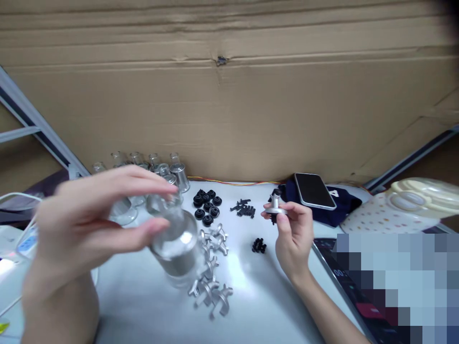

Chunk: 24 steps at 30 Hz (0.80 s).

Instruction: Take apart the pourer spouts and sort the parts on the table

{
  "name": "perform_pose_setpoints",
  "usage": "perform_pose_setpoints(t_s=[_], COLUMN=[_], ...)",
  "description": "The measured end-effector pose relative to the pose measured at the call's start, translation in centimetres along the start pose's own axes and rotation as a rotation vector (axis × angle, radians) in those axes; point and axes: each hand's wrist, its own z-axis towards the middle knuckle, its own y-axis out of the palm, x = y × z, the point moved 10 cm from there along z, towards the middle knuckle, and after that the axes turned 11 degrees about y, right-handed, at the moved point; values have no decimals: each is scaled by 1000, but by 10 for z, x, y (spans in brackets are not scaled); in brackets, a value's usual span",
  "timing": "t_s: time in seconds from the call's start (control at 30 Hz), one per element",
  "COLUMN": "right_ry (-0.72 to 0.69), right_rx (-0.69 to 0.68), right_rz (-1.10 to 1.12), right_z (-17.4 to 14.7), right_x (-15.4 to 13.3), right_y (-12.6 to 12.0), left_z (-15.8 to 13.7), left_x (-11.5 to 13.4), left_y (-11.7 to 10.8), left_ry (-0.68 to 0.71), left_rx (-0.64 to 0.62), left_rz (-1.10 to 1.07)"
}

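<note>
On the left, my left hand [93, 215] pinches a clear glass bottle [179, 253] by its narrow neck, thumb and finger on either side. The bottle is blurred and hides part of the table behind it. My right hand [296, 231] grips a silver cap piece [275, 210] with a wide flange and black parts above and below. Between the hands lie several curved silver metal pieces [211, 267], partly behind the bottle. Farther back sit a cluster of round black caps [207, 205] and a small pile of thin black strips [245, 209]. Small black parts [258, 245] lie near my right hand.
Several more glass bottles [179, 174] stand at the back left, before a cardboard wall [229, 110]. At the back right a phone [315, 191] rests on dark blue cloth [344, 210]. A dotted white container [373, 212] and a dark screen [344, 272] are at the right.
</note>
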Motion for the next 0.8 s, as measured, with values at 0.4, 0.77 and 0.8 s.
perform_pose_setpoints(t_s=[0.4, 0.77, 0.8], right_ry=[-164, -244, -282], right_rx=[-55, -217, -206], right_rz=[-141, 49, 42], right_z=[-10, -23, -25], right_x=[-23, -46, -51], right_y=[6, 17, 17], left_z=[-3, -24, -27], left_x=[28, 5, 3], left_y=[143, 178, 180], left_ry=[71, -77, -108], left_rx=[-145, -152, -148], left_rz=[-431, -515, -553])
